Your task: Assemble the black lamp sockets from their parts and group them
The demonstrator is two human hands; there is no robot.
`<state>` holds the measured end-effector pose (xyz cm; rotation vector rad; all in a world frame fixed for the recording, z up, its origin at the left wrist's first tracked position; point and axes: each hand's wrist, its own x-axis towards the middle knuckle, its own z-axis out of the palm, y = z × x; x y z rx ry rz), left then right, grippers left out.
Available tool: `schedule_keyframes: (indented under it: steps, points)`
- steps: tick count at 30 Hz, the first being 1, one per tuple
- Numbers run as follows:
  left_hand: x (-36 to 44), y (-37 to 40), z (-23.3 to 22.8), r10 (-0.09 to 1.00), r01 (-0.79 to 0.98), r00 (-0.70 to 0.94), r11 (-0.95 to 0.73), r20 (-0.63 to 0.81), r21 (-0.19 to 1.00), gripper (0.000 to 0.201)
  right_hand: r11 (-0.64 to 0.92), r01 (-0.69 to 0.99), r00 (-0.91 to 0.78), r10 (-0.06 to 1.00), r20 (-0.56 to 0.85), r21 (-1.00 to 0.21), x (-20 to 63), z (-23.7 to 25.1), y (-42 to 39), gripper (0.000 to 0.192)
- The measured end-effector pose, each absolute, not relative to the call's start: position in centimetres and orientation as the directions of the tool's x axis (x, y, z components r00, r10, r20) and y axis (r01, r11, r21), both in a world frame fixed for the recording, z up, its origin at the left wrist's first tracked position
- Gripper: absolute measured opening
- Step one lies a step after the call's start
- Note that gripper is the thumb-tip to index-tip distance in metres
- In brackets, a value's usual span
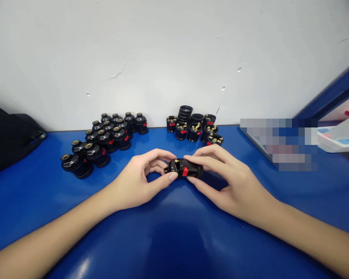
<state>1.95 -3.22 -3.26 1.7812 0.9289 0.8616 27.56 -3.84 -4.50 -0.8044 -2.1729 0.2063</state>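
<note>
Black lamp socket (185,168), long axis lying left–right just above the blue surface (174,232), pinched at its ends by left hand (136,180) and right hand (229,182), fingertips closed on it.

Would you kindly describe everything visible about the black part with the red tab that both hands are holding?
The black part with the red tab is a small, glossy, plastic-looking piece, roughly barrel-shaped and lying on its side, long axis left to right. A small red tab shows on the near face; the left end narrows, with a hint of brass-coloured metal. It sits low over the blue table, near its middle. The left hand pinches its left end with thumb and fingers; the right hand grips the right end.
</note>
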Motion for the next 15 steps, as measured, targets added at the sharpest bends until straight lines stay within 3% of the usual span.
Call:
schedule_keyframes:
  steps: [7,15]
  points:
    - [1.76,-3.28,-3.03,0.875,0.226,0.475,-0.224,0.094,0.948,0.033,0.822,0.459,-0.5,0.552,0.667,-0.337,27.85,-4.73,-3.79,0.038]
    - [2.27,-3.18,-2.85,0.871,0.256,0.476,-0.268,0.12,0.929,0.03,0.85,0.441,-0.521,0.505,0.689,-0.289,27.81,-4.66,-4.11,0.041]
